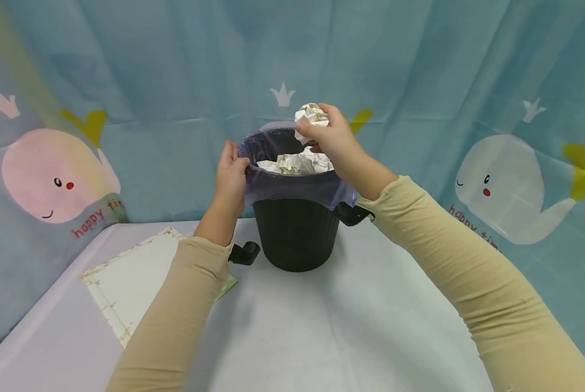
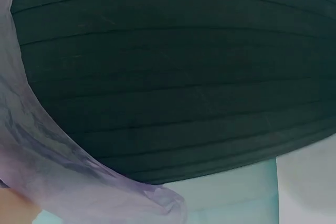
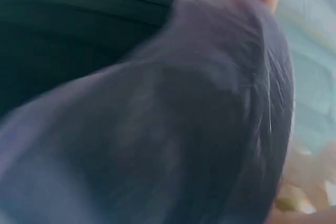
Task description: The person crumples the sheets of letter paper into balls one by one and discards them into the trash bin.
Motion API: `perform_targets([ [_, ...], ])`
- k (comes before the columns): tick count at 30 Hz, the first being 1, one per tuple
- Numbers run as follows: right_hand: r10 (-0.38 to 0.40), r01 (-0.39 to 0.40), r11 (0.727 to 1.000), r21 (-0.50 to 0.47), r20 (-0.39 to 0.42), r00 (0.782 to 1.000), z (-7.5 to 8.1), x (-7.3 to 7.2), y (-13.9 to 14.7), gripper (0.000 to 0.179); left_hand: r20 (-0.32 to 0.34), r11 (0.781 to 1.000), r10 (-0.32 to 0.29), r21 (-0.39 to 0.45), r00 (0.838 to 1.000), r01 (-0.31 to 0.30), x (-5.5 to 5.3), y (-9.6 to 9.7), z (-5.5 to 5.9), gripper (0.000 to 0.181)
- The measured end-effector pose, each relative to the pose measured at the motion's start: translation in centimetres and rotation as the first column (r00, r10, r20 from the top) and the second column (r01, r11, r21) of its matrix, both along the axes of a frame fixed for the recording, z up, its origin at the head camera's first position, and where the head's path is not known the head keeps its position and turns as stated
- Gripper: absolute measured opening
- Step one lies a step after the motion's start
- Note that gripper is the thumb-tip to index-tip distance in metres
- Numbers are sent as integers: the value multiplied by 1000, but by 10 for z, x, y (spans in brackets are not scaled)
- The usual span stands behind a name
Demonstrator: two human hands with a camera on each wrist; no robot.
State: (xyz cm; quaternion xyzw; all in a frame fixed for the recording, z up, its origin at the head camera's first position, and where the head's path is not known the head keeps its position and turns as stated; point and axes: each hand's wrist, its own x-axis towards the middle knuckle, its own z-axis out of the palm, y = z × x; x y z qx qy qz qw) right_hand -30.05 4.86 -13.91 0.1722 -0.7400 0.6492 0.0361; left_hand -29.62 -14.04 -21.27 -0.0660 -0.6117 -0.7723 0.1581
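A dark ribbed trash can (image 1: 297, 234) stands on the white-covered table, lined with a thin purple trash bag (image 1: 292, 188) folded over its rim. Crumpled paper (image 1: 297, 163) fills its upper part. My left hand (image 1: 231, 174) grips the rim and bag at the left side. Over the opening, my right hand (image 1: 336, 136) holds a crumpled paper ball (image 1: 311, 115) between thumb and fingers. In the left wrist view the can's ribbed wall (image 2: 178, 82) takes up most of the picture. The right wrist view shows the bag (image 3: 210, 103) close up, somewhat blurred.
Flat sheets of paper (image 1: 135, 277) with a patterned border lie on the table (image 1: 351, 337) at the left, partly under my left forearm. Behind the can hangs a blue curtain (image 1: 419, 65) with cartoon whales. Black wrist mounts (image 1: 245, 253) stick out under both wrists.
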Motion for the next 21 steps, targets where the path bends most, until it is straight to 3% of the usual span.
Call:
perform_targets([
  [4,4,-11,998,61,107,994,7,-10,-8,83,-7,1000,4,8,1000,-4,-2,5,-1,65],
  [10,2,-8,991,130,44,999,-5,-5,-8,70,-6,1000,23,19,1000,-23,1,4,-2,65],
  [17,10,-6,999,51,-78,997,-16,-3,-12,49,-4,999,32,38,999,-32,2,-6,-4,66],
  [21,0,-13,996,-90,-143,990,-23,1,-10,39,-18,999,32,13,999,-32,1,-16,-5,66],
])
